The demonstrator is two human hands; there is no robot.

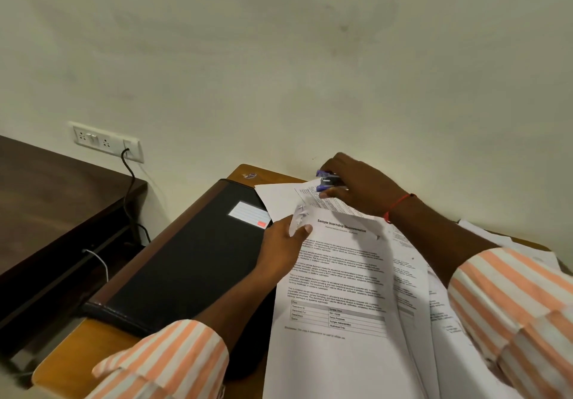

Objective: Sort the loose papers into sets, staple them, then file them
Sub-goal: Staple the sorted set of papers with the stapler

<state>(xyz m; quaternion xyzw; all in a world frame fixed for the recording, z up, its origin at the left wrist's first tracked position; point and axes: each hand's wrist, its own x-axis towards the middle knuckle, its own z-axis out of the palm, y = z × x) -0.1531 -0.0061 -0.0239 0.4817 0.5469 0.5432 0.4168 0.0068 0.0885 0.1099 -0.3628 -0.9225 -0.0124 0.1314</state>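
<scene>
Our right hand (pixel 362 186) grips a small purple stapler (pixel 328 180), fingers curled over its top and thumb under it. Its mouth sits at the top edge of the printed sheets, to the right of the black file (pixel 192 259) and a little beyond its far end. Whether the stapler is pressed fully down we cannot tell. Our left hand (pixel 283 243) pinches the rumpled top-left corner of the set of papers (pixel 338 277), thumb on top and fingers beneath, just at the file's right edge. So both hands are clamped on something and they sit close together, not touching.

The set lies immediately right of the file, its near part overlapping the file's right side. The top sheet shows a bold heading, paragraphs of text and a small table lower down. Further right of the file, more loose sheets (pixel 434 305) fan out under our right forearm, which has a red thread (pixel 398 205) at the wrist.

The file lies closed and flat on the wooden desk (pixel 62 349), a white label (pixel 248 214) on its cover at the far end. Left of the file stands a darker table (pixel 52 194). Beyond that, on the wall, we see a socket panel (pixel 105 141) with a black cable (pixel 128 188) hanging down from it.
</scene>
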